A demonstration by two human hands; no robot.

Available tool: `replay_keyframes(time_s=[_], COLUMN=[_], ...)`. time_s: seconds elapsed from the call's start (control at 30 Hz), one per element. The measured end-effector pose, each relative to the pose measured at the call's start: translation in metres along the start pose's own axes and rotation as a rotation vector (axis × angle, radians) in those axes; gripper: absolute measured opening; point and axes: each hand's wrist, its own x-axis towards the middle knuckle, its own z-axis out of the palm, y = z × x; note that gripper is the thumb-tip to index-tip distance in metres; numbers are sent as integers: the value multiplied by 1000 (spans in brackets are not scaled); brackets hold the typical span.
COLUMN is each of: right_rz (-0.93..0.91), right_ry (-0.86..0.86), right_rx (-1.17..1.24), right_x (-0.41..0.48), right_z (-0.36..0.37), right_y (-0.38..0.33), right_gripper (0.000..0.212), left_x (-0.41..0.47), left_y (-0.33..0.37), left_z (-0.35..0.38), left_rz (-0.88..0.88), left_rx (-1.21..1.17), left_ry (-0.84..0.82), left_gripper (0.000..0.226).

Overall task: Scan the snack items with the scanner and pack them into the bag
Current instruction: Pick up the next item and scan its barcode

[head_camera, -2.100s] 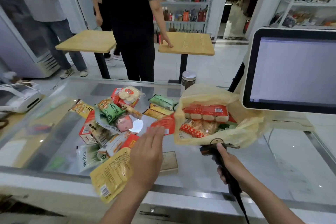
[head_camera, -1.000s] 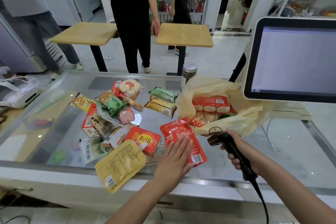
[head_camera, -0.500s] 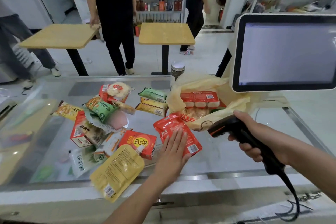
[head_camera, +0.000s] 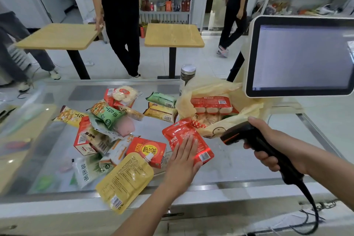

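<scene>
1. Snack pile [head_camera: 107, 120]: left half of the counter [head_camera: 239, 161], unmoved, likely all unscanned.
2. My left hand [head_camera: 182, 161]: fingers straight, pressing the red pouch [head_camera: 182, 132] flat on the glass, as half a second ago.
3. Barcode [head_camera: 204, 157], at the pouch's near right corner: red scan light now lies across it, where there was none before.
4. Bag [head_camera: 210, 86]: open, part-filled, just behind the pouch.
5. Scanner [head_camera: 241, 136]: now aimed at the barcode, my right hand [head_camera: 272, 145] curled round its grip.
6. Reading: the scan is under way, and bagging this pouch should follow.
</scene>
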Motion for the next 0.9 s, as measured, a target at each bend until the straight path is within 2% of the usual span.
replay_keyframes(time_s=[0.1,0.2,0.3,0.37,0.5,0.73,0.9], right_rz=[2,3,1,1,0,-3,-5], right_ry=[1,-4,-10,-16,-22,-29,-25], right_rx=[-9,-17,-24,-22,-29,-57,-78], right_x=[-1,-3,-4,-5,-5,-6,-8], right_z=[-1,-2,-3,-3,-3,-1,0], right_y=[1,1,1,1,0,-4,-8], right_gripper=[75,74,75,75,79,75,73], left_x=[-1,0,-2,-5,-7,-2,-2], left_y=[3,2,3,4,3,3,4], left_z=[-4,1,-3,-8,-16,-11,-11], left_rz=[-49,-37,-25,-66,-267,-283,-291], left_rx=[55,26,-11,-125,-346,-197,-169], left_ry=[15,6,63,70,163,81,61], left_gripper=[69,69,69,72,70,65,76])
